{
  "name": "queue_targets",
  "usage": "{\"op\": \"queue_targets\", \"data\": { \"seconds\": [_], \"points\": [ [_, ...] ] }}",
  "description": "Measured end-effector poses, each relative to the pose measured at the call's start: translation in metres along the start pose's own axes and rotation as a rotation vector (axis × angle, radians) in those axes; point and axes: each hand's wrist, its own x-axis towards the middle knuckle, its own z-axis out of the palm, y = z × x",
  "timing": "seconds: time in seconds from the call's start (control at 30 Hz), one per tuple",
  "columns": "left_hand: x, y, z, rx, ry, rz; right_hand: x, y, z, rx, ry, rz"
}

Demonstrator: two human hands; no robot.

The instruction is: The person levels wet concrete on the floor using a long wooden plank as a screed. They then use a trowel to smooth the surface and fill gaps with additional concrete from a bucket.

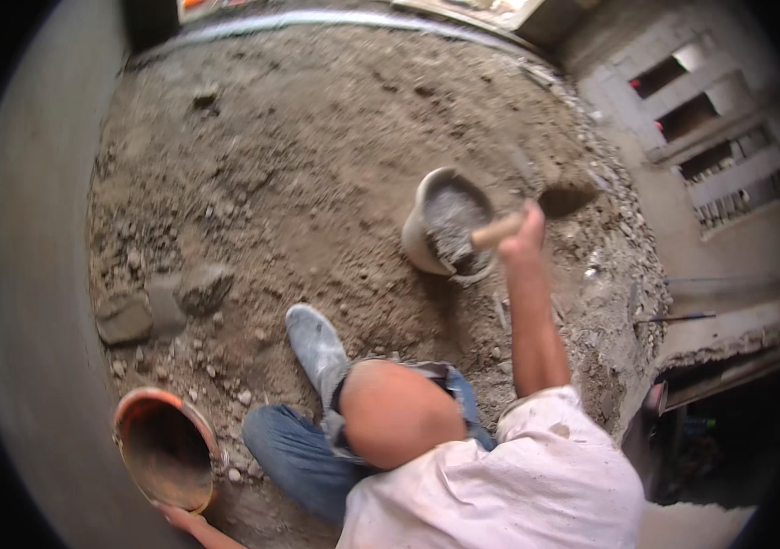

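Note:
My right hand [525, 233] is closed around a tool's light wooden handle [497, 232], arm stretched forward. The handle slants over a pale bucket [416, 236] that holds wet grey mortar [452, 212]. Whatever head the tool has is blurred or hidden in the bucket, so its kind is unclear. At the lower left, my left hand [177, 516] grips the near rim of an orange-rimmed bucket [160, 397]. That bucket is tipped with its mouth showing, and its inside looks dark and dirty.
Rough soil and rubble [299, 137] cover the ground. Stone blocks [161, 305] lie near the left wall [38, 274]. On the right stands a wall with slotted openings [687, 119]. A dark patch [566, 199] lies beyond my right hand. My booted foot [315, 343] is between the buckets.

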Motion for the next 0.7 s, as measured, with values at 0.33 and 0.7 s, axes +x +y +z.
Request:
{"op": "queue_targets", "data": {
  "seconds": [0.33,0.7],
  "points": [
    [0.056,-0.024,-0.011,0.164,0.041,-0.288,-0.074,-0.104,-0.206,0.163,0.307,0.113],
    [0.045,-0.031,-0.033,0.258,0.144,-0.426,-0.171,-0.037,-0.428,-0.254,0.276,0.123]
  ]
}}
